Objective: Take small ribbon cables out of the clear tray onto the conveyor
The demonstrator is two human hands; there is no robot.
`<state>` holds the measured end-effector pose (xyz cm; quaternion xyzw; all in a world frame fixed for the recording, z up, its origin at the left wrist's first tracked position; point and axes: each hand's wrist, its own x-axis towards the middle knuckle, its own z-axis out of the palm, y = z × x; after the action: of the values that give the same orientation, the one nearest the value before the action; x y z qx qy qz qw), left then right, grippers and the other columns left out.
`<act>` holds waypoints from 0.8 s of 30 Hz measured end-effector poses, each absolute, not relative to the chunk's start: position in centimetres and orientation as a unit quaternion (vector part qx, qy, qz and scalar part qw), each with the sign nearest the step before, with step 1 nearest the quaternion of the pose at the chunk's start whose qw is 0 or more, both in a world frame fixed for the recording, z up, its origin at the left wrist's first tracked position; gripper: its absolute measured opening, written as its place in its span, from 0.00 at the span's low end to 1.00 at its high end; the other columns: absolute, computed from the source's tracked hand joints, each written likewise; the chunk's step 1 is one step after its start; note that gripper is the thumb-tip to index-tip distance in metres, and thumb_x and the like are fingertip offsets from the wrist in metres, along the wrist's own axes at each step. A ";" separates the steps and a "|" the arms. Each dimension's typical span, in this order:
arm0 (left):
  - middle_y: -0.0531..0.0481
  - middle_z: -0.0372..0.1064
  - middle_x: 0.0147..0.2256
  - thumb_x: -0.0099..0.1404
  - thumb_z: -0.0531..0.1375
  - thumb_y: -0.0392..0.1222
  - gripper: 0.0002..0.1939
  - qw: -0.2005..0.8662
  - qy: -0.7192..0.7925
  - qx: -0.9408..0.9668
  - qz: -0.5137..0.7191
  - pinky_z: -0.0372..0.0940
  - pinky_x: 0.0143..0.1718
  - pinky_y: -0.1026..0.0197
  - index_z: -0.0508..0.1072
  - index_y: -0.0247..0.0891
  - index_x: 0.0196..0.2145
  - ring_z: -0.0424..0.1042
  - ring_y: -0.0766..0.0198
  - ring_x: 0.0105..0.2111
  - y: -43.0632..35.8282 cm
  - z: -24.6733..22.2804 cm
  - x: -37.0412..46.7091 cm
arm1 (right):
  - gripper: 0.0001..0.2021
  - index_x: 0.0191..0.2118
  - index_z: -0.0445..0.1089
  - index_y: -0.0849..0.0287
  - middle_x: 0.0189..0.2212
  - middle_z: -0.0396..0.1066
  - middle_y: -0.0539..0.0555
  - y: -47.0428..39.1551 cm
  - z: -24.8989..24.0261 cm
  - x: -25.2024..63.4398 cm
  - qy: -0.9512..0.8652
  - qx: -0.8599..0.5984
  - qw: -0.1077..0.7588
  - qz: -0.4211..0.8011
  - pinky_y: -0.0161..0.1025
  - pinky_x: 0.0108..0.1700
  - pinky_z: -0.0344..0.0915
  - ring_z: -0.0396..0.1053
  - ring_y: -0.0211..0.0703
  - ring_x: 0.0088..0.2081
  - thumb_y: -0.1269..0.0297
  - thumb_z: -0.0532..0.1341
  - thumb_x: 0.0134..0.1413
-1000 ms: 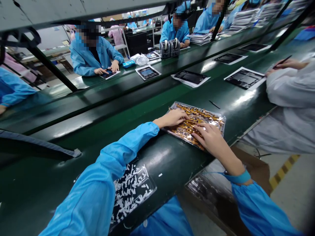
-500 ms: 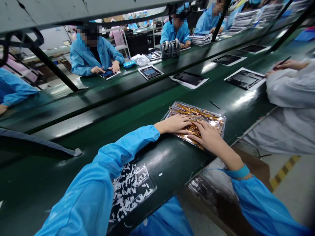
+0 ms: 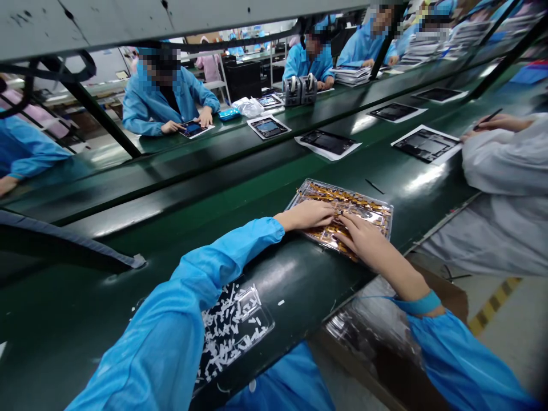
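Note:
A clear plastic tray (image 3: 387, 227) full of orange-brown flex cables (image 3: 359, 198) lies on the green bench. Over its middle, the fingertips of my left hand (image 3: 309, 214) and my right hand (image 3: 368, 235) come together. Between them shows the small dark end of a flex cable; both hands appear closed on it, though the fingers hide most of it. My right thumb sits lower, over the cables. Nearer me, partly behind my left sleeve (image 3: 188, 297), is a second clear tray (image 3: 268, 325) with many small white strips (image 3: 229, 325).
Flat black device parts on white sheets (image 3: 327, 142) lie along the bench beyond the tray. A thin black tool (image 3: 374, 186) rests behind it. To the right, a person in a grey sleeve (image 3: 505, 154) works by another part (image 3: 426, 142). A cardboard box (image 3: 445, 291) stands below the bench edge.
My fingertips have shifted slightly and stay together over the cable tray. The view has moved a little; the trays stay in place.

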<state>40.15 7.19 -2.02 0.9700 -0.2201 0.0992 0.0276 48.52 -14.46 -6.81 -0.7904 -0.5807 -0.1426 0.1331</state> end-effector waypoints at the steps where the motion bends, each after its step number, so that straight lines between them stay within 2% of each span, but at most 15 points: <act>1: 0.39 0.77 0.46 0.78 0.50 0.41 0.17 0.036 -0.220 0.970 0.097 0.67 0.47 0.59 0.77 0.32 0.47 0.77 0.57 0.44 7.3 -1.9 40.2 | 0.27 0.62 0.66 0.69 0.60 0.68 0.74 -14.5 -6.7 48.7 -0.582 -0.789 0.136 -0.140 0.59 0.59 0.65 0.69 0.66 0.58 0.52 0.48 0.72; 5: 0.40 0.77 0.46 0.78 0.51 0.42 0.16 0.059 -0.223 0.969 0.091 0.66 0.47 0.59 0.77 0.33 0.45 0.76 0.57 0.45 7.6 -1.6 40.0 | 0.23 0.59 0.70 0.63 0.55 0.73 0.69 -14.7 -5.9 49.2 -0.597 -0.779 0.152 -0.116 0.57 0.56 0.67 0.72 0.62 0.54 0.53 0.50 0.71; 8: 0.39 0.75 0.48 0.77 0.53 0.45 0.16 0.068 -0.225 0.968 0.093 0.66 0.50 0.58 0.75 0.33 0.50 0.75 0.56 0.46 7.7 -1.7 39.6 | 0.21 0.54 0.73 0.58 0.52 0.75 0.65 -14.7 -5.4 49.9 -0.606 -0.770 0.177 -0.093 0.55 0.57 0.67 0.72 0.59 0.52 0.53 0.50 0.71; 11: 0.34 0.71 0.55 0.73 0.59 0.54 0.24 0.068 -0.224 0.966 0.108 0.65 0.55 0.53 0.71 0.32 0.56 0.72 0.50 0.53 7.8 -2.1 39.2 | 0.21 0.52 0.75 0.57 0.49 0.76 0.63 -14.4 -5.2 50.9 -0.605 -0.766 0.208 -0.068 0.53 0.54 0.69 0.73 0.57 0.51 0.51 0.51 0.71; 13: 0.33 0.68 0.58 0.72 0.60 0.56 0.28 0.063 -0.224 0.966 0.114 0.63 0.58 0.51 0.70 0.31 0.58 0.70 0.48 0.57 7.7 -2.5 39.2 | 0.21 0.50 0.75 0.55 0.47 0.77 0.61 -14.0 -5.1 51.5 -0.604 -0.764 0.225 -0.048 0.51 0.53 0.71 0.74 0.55 0.49 0.49 0.51 0.70; 18: 0.34 0.73 0.55 0.76 0.54 0.45 0.17 0.048 -0.205 0.972 0.104 0.65 0.57 0.51 0.74 0.30 0.53 0.73 0.50 0.54 7.0 -3.2 39.6 | 0.23 0.46 0.77 0.54 0.44 0.79 0.58 -13.5 -4.5 52.7 -0.602 -0.763 0.236 -0.015 0.47 0.48 0.73 0.77 0.51 0.44 0.45 0.51 0.69; 21: 0.37 0.75 0.54 0.77 0.52 0.40 0.16 0.052 -0.193 0.975 0.098 0.66 0.55 0.54 0.75 0.33 0.53 0.74 0.53 0.53 6.9 -2.9 40.1 | 0.24 0.50 0.76 0.55 0.50 0.76 0.62 -13.6 -4.4 52.7 -0.598 -0.769 0.224 -0.031 0.53 0.54 0.70 0.74 0.57 0.52 0.42 0.55 0.65; 24: 0.40 0.75 0.53 0.77 0.52 0.41 0.16 0.066 -0.187 0.976 0.088 0.67 0.54 0.58 0.73 0.35 0.57 0.75 0.57 0.52 7.2 -2.2 40.8 | 0.28 0.56 0.73 0.58 0.58 0.71 0.66 -13.4 -4.7 52.5 -0.600 -0.772 0.202 -0.052 0.61 0.59 0.65 0.68 0.66 0.58 0.42 0.60 0.61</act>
<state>40.79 7.16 -2.24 0.9761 -0.1872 0.0883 0.0663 52.47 -13.36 -4.67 -0.7724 -0.6000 -0.0518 0.2016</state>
